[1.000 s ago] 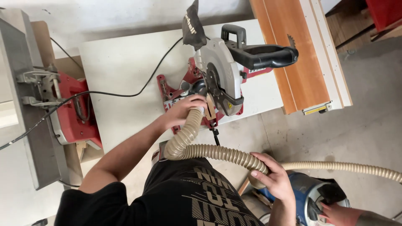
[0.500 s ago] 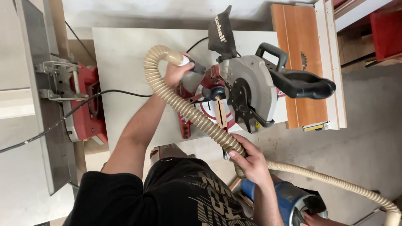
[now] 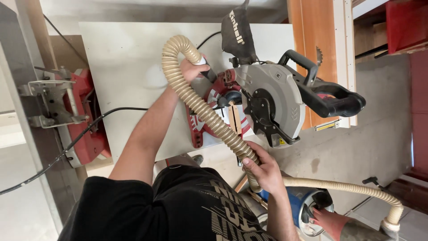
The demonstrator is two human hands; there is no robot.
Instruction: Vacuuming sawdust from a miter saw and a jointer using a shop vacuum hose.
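Beige hose [image 3: 209,118] looped over saw [image 3: 272,105] on bench [image 3: 129,62]: our left hand [image 3: 192,68] fingers wrapped round nozzle end, steering; right hand [image 3: 263,169] fingers gripping mid-hose, taking slack.

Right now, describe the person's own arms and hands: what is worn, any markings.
Both arms are bare from the short sleeves down; the left hand and right hand wear no gloves, and no watch, ring or band shows. The person wears a black T-shirt and black shorts with a pale striped print.
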